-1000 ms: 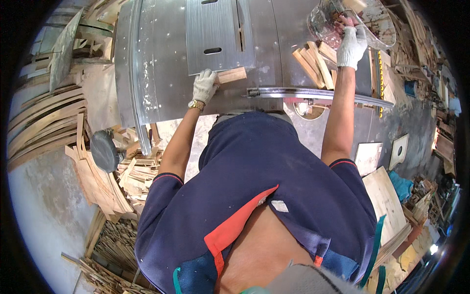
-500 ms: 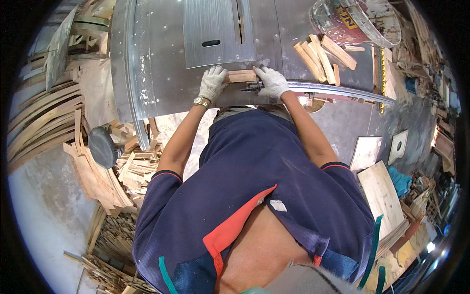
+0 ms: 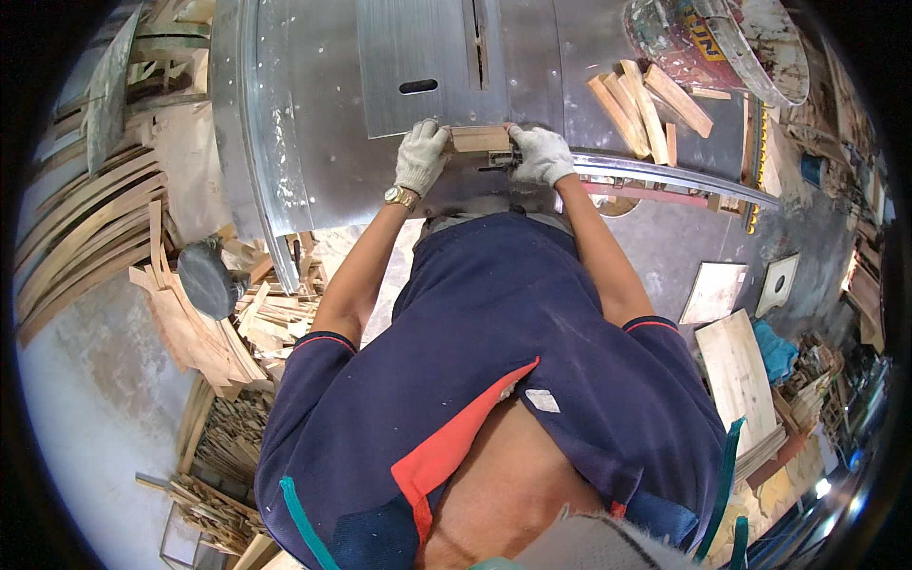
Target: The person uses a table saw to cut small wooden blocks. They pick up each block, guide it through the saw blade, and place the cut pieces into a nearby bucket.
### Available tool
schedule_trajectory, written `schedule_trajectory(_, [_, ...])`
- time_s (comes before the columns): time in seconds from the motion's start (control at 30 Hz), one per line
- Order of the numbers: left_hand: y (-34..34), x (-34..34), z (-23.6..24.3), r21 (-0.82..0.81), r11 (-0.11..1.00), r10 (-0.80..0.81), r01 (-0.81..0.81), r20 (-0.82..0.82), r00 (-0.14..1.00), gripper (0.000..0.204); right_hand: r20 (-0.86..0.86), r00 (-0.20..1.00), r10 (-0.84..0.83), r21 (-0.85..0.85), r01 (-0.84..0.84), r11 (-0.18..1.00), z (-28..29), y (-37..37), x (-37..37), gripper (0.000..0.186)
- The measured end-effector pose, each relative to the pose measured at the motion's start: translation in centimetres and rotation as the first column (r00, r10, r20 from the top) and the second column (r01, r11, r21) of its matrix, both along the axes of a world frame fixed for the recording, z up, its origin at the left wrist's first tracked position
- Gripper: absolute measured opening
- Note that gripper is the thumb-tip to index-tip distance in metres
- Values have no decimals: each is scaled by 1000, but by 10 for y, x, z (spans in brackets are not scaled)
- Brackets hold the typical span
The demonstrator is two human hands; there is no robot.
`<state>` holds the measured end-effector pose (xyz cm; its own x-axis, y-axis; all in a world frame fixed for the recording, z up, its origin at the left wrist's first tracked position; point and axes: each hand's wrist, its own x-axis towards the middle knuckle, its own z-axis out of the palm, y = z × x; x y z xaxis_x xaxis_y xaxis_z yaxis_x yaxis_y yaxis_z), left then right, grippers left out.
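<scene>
A short pale wooden block (image 3: 480, 139) lies crosswise on the grey metal saw table (image 3: 313, 142), at the near edge of a brushed metal plate (image 3: 404, 47). My left hand (image 3: 421, 157), in a white knit glove, grips the block's left end with bent fingers. At the other end my right hand (image 3: 542, 155), gloved alike, closes on the block. Just under the block, beside my right hand, sits a small dark metal fitting (image 3: 498, 161). Straight ahead of the block runs a narrow slot (image 3: 478, 47) with a thin blade in it.
Several wood strips (image 3: 646, 109) lie to the right on the table, near a paint-stained bucket (image 3: 712, 47). A metal rail (image 3: 665, 172) runs along the table's right front edge. Wood offcuts (image 3: 271, 318) are heaped at the lower left, beside a round dark stool top (image 3: 211, 278).
Both hands have moved the block slightly forward, so it now meets the near edge of the metal plate. The whole view has shifted a little.
</scene>
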<state>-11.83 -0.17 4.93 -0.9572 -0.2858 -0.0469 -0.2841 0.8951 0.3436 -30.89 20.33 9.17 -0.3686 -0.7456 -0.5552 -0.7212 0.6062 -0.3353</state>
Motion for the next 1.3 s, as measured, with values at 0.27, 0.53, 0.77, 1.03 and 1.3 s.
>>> schedule_trajectory(0.27, [-45, -56, -14, -6, 1000, 8, -8, -114, 993, 44, -53, 999, 1, -55, -4, 998, -4, -43, -53, 93])
schedule_trajectory(0.53, [-99, -120, -26, -39, 999, 20, -23, -88, 996, 47, -59, 998, -17, -80, 12, 997, -2, -94, -112, 91])
schedule_trajectory(0.77, [-131, -157, -27, -44, 999, 23, -26, -60, 998, 44, -70, 998, -10, -96, 3, 995, -6, -122, -149, 91])
schedule_trajectory(1.03, [-151, -180, -20, -29, 999, 15, -15, -1, 1000, 43, -78, 997, 12, -89, -19, 996, -3, -142, -173, 89])
schedule_trajectory(1.3, [-164, -199, -19, -62, 997, 36, -37, -12, 999, 46, -86, 996, 17, -118, -27, 993, -5, -157, -192, 87])
